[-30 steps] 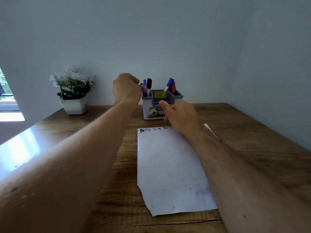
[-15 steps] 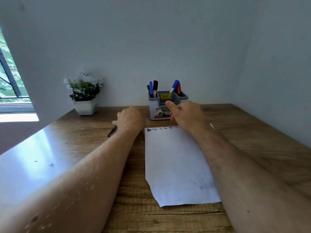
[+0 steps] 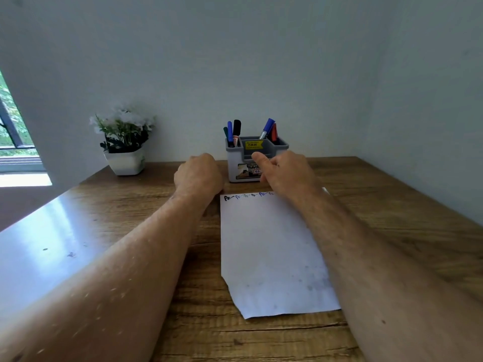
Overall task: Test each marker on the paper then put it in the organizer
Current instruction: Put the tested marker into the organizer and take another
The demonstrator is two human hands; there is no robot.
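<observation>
Markers (image 3: pixel 236 133) stand upright in the organizer (image 3: pixel 257 159), just beyond both hands. Left hand (image 3: pixel 198 176) rests curled on the counter (image 3: pixel 392 205), contents hidden; right hand (image 3: pixel 285 172), nearer, lies relaxed over the paper (image 3: pixel 266 252).

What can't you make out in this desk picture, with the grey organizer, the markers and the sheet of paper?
Head view only:
- Left hand: seen from the back; its fingers are hidden, so any marker under it cannot be told.
- Grey plastic organizer: the right hand covers part of its front picture label.
- White paper sheet: its far right corner and the last scribbles lie behind the right hand.
- Yellow price sticker: print too small to read surely.
</observation>
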